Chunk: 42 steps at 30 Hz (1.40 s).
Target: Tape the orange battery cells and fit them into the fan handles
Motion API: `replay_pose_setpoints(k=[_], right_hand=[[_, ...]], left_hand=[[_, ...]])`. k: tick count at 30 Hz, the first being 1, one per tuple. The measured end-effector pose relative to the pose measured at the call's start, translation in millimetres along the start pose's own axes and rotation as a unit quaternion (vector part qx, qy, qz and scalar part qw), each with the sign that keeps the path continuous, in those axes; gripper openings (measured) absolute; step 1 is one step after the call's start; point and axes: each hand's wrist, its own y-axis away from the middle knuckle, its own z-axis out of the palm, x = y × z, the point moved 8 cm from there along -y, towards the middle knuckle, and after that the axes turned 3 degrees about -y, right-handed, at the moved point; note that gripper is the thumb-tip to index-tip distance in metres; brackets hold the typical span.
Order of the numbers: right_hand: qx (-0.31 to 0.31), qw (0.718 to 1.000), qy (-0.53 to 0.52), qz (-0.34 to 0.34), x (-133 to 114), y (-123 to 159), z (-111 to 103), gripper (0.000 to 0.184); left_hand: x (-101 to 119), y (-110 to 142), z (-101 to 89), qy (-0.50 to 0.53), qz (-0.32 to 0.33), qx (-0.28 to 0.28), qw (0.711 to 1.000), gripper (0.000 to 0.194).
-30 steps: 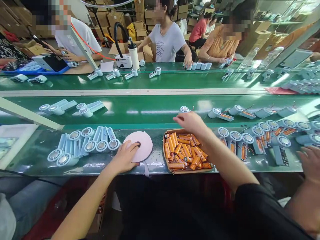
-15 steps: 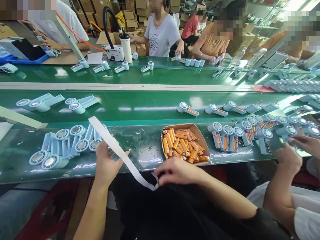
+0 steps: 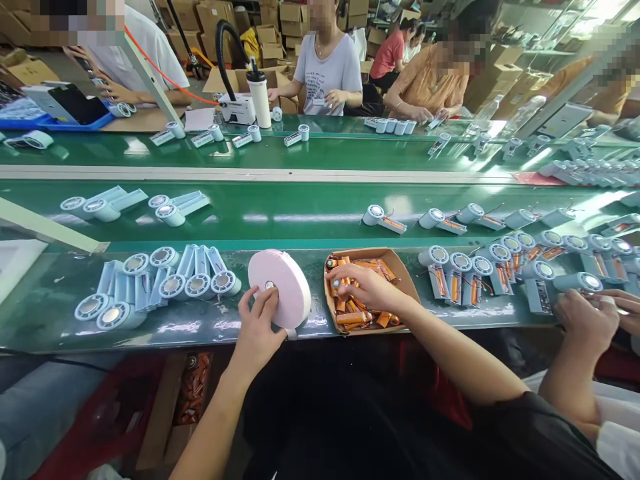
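My left hand [image 3: 257,327] grips a white roll of tape [image 3: 281,287] and holds it tilted on edge at the near side of the green bench. My right hand [image 3: 363,283] reaches into a cardboard tray [image 3: 407,280] of orange batteries [image 3: 350,319]; its fingers are curled round one battery with its end showing. A cluster of pale blue fan housings [image 3: 160,283] lies just left of the tape roll.
More blue housings with batteries [image 3: 465,277] lie right of the tray, where a co-worker's hands [image 3: 587,320] are busy. Other housings ride the green conveyor belt [image 3: 300,213]. People sit along the far side. A box of batteries [image 3: 193,390] stands below the bench.
Half a second ago both hands stretched a strip of tape near my lap. Now the left hand holds the roll on the bench and the right hand has moved into the battery tray.
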Motion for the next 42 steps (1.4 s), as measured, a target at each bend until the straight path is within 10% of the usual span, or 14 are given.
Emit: replay_pose_setpoints(k=[5, 12, 19, 25, 28, 33, 42], right_hand=[[0.174, 0.971, -0.1, 0.128, -15, 6, -32, 0.041], [0.077, 0.973, -0.171, 0.134, -32, -5, -12, 0.026], [0.311, 0.807, -0.48, 0.151, 7, 10, 19, 0.045], [0.563, 0.693, -0.45, 0.015, 27, 43, -94, 0.031], [0.543, 0.709, -0.449, 0.003, 32, 45, -116, 0.031], [0.443, 0.766, -0.455, 0.102, 34, 60, -64, 0.045], [0.526, 0.729, -0.338, 0.278, 59, 161, -65, 0.044]], left_hand=[[16, -2, -11.6, -0.056, 0.071, -0.007, 0.996, 0.073], [24, -15, -32.9, -0.098, 0.108, -0.009, 0.989, 0.081], [46, -11, -35.3, -0.107, 0.051, 0.015, 0.993, 0.065], [43, 0, 0.4, -0.065, 0.059, -0.147, 0.985, 0.076], [0, -19, 1.9, -0.066, 0.018, -0.218, 0.974, 0.083], [-85, -65, -34.0, -0.254, -0.172, -0.163, 0.938, 0.06], [-106, -104, 0.4, -0.32, -0.113, -0.36, 0.869, 0.034]])
